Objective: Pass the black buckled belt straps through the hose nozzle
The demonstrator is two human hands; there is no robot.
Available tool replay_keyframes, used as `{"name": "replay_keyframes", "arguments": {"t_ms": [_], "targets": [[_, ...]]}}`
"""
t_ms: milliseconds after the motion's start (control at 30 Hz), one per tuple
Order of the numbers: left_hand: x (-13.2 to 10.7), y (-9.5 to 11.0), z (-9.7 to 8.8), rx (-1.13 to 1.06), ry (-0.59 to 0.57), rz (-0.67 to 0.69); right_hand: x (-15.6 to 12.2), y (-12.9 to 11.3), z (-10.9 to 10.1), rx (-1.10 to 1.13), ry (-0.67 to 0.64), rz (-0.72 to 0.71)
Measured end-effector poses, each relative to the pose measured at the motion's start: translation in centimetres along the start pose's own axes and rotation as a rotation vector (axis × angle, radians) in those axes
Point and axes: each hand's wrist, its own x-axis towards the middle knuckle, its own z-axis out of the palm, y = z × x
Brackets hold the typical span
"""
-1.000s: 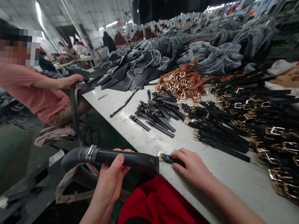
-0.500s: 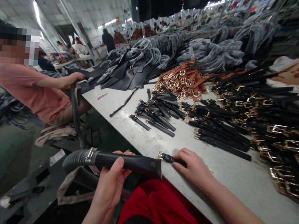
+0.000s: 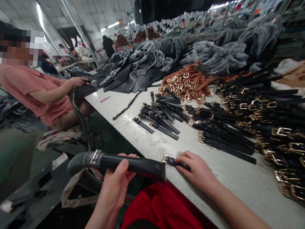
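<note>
Head view: my left hand (image 3: 117, 182) is closed around the black flat-mouthed nozzle (image 3: 144, 167) on a ribbed grey hose (image 3: 80, 162). My right hand (image 3: 197, 171) pinches a short black strap with a gold buckle (image 3: 170, 161) on the white tabletop (image 3: 149, 146), near the edge, buckle end just beside the nozzle mouth. More black gold-buckled straps (image 3: 226, 148) lie piled beyond.

No legible lettering

A white label (image 3: 59, 160) sits on the grey panel (image 3: 9, 193) at lower left, and a red-and-white label (image 3: 98, 174) shows just below the hose (image 3: 81, 160); neither can be read. A small green patch (image 3: 114, 23) far back may be a sign, though blurred.
</note>
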Motion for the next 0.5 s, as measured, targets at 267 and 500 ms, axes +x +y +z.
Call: {"name": "replay_keyframes", "arguments": {"t_ms": [267, 500], "targets": [[-0.13, -0.13, -0.42, 0.012, -0.001, -0.010, 0.18, -0.08, -0.03, -0.025, -0.008, 0.022], [-0.29, -0.20, -0.69, 0.032, -0.007, -0.010, 0.24, -0.40, -0.26, -0.019, -0.019, 0.031]]}}
